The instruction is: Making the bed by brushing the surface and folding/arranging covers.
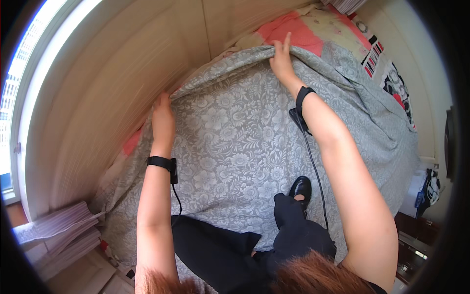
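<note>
A grey bedspread [235,147] with a pale floral pattern spreads across the bed in front of me. Its far edge is lifted into a long fold between my hands. My left hand [163,119] grips that edge at the left, close to the wall, its fingertips partly hidden. Farther right, my right hand [282,66] pinches the raised fold, with two fingers stretched out past it. Beyond the fold shows pink and cream bedding [286,27]. Each wrist wears a black strap with a small cabled device.
A beige panelled surface [147,44] borders the bed at the left, beside a bright window [11,103]. Striped folded fabric [62,231] lies lower left. My black shoe [302,189] and trousers [304,235] rest over the bedspread. Dark furniture [415,242] stands lower right.
</note>
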